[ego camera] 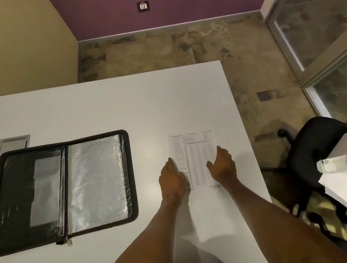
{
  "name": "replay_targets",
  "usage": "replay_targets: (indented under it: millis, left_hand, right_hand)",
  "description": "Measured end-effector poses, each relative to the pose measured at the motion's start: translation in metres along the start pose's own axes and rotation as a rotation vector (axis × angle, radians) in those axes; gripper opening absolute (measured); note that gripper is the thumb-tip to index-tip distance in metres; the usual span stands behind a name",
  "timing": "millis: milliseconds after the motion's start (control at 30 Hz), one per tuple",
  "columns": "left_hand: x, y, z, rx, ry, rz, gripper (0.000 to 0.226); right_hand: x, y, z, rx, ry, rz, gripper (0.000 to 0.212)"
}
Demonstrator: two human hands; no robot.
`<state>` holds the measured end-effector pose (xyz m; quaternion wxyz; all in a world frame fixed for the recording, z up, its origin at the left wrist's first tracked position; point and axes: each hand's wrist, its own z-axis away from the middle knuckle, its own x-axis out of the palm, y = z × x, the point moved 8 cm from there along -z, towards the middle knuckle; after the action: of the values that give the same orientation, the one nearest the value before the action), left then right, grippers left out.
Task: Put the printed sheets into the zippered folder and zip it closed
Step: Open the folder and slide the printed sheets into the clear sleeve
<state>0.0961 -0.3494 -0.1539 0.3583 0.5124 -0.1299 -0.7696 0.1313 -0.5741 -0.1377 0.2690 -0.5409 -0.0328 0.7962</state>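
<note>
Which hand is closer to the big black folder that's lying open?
The left hand. It rests at the left edge of the printed sheets, on the side facing the zippered folder. The right hand is at the sheets' right edge, farther away. Neither touches the folder.

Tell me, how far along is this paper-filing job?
Done: the zippered folder lies unzipped and open on the table. In hand: the left hand and right hand flank the printed sheets, apparently squaring them. Left: slipping them in and zipping.
</note>
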Motion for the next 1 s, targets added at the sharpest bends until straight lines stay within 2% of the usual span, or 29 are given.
replay_targets:
  millis: [133, 233, 333, 400, 533, 667, 767, 900, 1000]
  left_hand:
    - [0.012, 0.018, 0.006, -0.034, 0.006, -0.122, 0.075]
    - [0.019, 0.020, 0.008, -0.092, 0.029, -0.119, 0.072]
    - [0.018, 0.024, 0.007, -0.180, 0.053, -0.040, 0.074]
    - [0.016, 0.021, 0.004, -0.312, 0.066, 0.018, 0.072]
    - [0.006, 0.012, -0.002, -0.577, 0.096, 0.240, 0.047]
    - [0.009, -0.003, -0.009, -0.699, 0.052, 0.374, 0.051]
    - [0.015, -0.012, -0.018, -0.703, 0.013, 0.423, 0.055]
    - [0.011, -0.011, -0.021, -0.659, 0.016, 0.486, 0.045]
    - [0.007, 0.000, -0.018, -0.565, 0.004, 0.661, 0.017]
  right_hand:
    - [0.011, 0.009, -0.002, 0.081, 0.019, -0.088, 0.076]
    - [0.014, 0.010, -0.004, 0.124, 0.035, -0.143, 0.064]
    - [0.015, 0.007, -0.005, 0.141, 0.040, -0.174, 0.059]
    - [0.015, 0.010, -0.007, 0.145, 0.045, -0.199, 0.059]
    - [0.014, 0.020, -0.014, 0.170, 0.031, -0.259, 0.072]
    - [0.009, 0.023, -0.016, 0.184, 0.004, -0.314, 0.078]
    - [0.010, 0.024, -0.016, 0.188, -0.004, -0.339, 0.079]
    - [0.012, 0.023, -0.016, 0.196, -0.018, -0.343, 0.077]
    - [0.012, 0.023, -0.016, 0.190, -0.022, -0.343, 0.076]
